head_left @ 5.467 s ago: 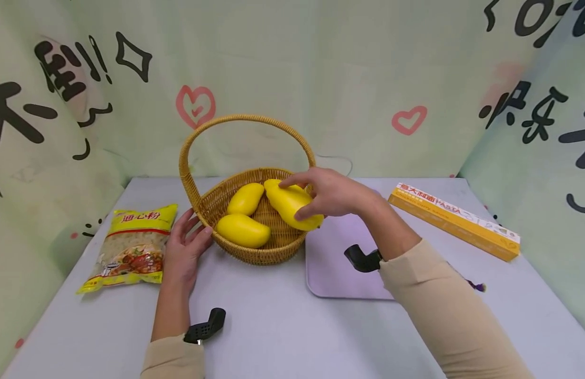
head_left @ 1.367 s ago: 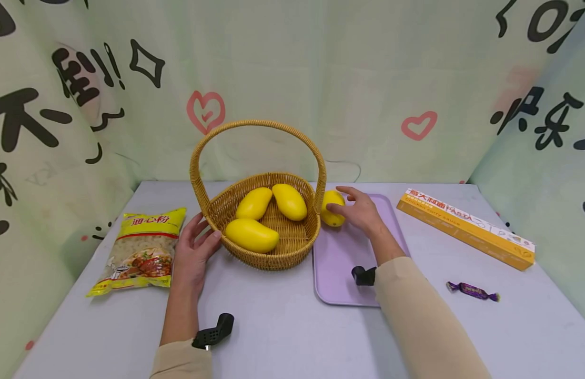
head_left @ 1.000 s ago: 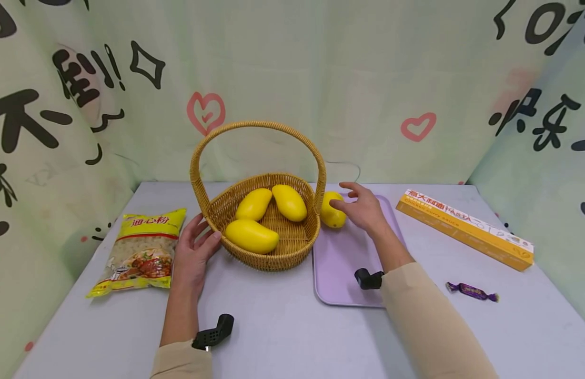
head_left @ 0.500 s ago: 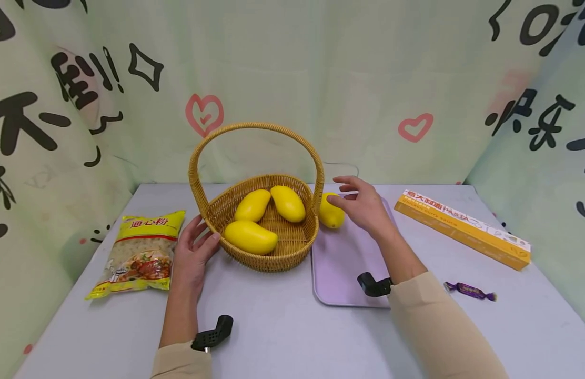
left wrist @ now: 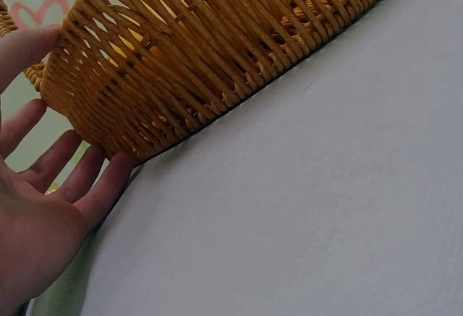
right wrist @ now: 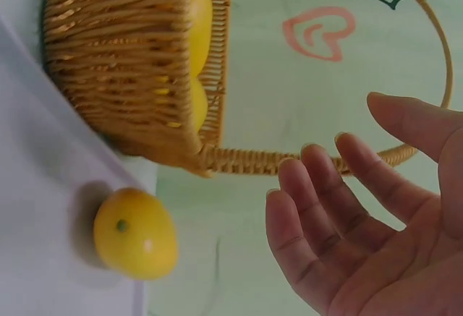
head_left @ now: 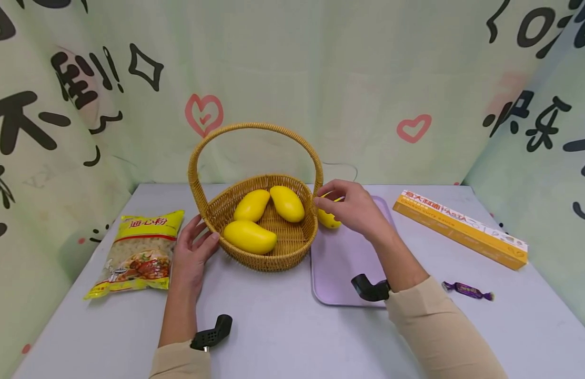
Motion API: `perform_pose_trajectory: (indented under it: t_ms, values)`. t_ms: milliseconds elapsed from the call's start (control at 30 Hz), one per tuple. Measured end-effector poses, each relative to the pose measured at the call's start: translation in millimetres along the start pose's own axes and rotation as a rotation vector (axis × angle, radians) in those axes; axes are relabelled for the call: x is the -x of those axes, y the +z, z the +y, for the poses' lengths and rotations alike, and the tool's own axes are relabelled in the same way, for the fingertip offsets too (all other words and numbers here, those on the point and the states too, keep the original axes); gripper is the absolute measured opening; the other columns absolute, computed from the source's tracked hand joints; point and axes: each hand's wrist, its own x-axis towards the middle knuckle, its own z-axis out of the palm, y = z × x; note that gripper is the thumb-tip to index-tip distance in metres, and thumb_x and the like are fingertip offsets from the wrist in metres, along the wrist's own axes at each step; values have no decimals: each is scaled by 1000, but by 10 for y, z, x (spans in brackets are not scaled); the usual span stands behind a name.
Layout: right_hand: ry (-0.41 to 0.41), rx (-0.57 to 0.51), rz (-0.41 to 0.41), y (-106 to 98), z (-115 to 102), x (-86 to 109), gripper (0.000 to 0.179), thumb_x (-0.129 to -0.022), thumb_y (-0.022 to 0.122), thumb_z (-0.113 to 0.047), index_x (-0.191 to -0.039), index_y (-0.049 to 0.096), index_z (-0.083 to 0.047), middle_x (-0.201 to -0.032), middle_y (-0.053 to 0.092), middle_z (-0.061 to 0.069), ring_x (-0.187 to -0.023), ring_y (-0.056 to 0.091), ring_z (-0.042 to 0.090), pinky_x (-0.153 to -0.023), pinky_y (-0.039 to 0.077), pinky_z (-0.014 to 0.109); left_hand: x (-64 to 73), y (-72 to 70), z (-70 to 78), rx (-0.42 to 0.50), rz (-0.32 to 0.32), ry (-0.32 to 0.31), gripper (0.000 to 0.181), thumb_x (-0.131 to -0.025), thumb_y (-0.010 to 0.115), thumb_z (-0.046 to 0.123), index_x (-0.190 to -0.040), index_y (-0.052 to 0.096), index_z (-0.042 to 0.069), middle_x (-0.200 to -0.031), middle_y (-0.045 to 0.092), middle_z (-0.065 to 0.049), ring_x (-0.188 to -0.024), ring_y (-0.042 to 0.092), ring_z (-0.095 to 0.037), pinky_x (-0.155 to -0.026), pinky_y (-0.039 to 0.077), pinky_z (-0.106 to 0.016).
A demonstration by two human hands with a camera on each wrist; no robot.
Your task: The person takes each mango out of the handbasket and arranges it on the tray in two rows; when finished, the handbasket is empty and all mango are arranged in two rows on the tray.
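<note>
A wicker basket (head_left: pixel 269 264) with a tall arched handle stands mid-table, holding three yellow mangoes (head_left: pixel 250 237). My left hand (head_left: pixel 190 255) rests on its left side; in the left wrist view the thumb lies near the rim and the fingertips touch the weave (left wrist: pixel 217 48). Over the purple tray (head_left: pixel 344 273) my right hand (head_left: pixel 354 208) hovers beside the foot of the basket handle, fingers loosely spread and holding nothing. Another mango (head_left: pixel 329 220) lies at the tray's upper left, partly hidden by that hand; the right wrist view shows this mango (right wrist: pixel 135 234) apart from the fingers.
Left of the basket lies a yellow bag of macaroni (head_left: pixel 141 252). A long orange pasta box (head_left: pixel 463 230) is at the right, with a purple wrapped candy (head_left: pixel 467 290) in front of it. A printed curtain (head_left: pixel 359 95) closes off the back and sides.
A mango went from the basket's right side onto the tray. My right hand let it go, rose, then shifted left toward the basket handle. My left hand stayed at the basket.
</note>
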Motion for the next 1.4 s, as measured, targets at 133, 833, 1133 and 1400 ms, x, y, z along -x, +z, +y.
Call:
perform_pose_trajectory:
  t_ms: [133,833,1133,1400]
  values:
    - [-45,-25,-26,52,-93,-22,34,-97,69,-33,-126,70,-14,-119,69,11,-102,63,28,-78,57,31,-1,-11,1,0,3,-2,70,-100,68,14,-161,37,29,-162,40,-3,-142,46,-18,-109,51,-27]
    - [-40,-75,-222,476,-568,-311,51,-94,75,-29,-142,61,-24,-143,58,7,-132,54,30,-110,49,50,-16,-50,0,1,10,-3,71,-100,68,12,-161,36,28,-162,40,-3,-143,46,-19,-108,51,-27]
    - [-58,62,-234,617,-594,-623,52,-95,74,-21,-145,59,-17,-150,54,16,-139,49,33,-115,44,51,-29,-23,-3,13,4,2,71,-99,69,12,-160,37,28,-161,41,-3,-142,46,-19,-111,50,-30]
    - [12,72,-163,691,-449,-814,51,-95,70,-11,-145,60,-14,-157,48,16,-145,44,36,-115,46,49,-20,3,-15,2,6,10,70,-99,69,12,-160,38,27,-161,41,-4,-141,47,-20,-102,54,-21]
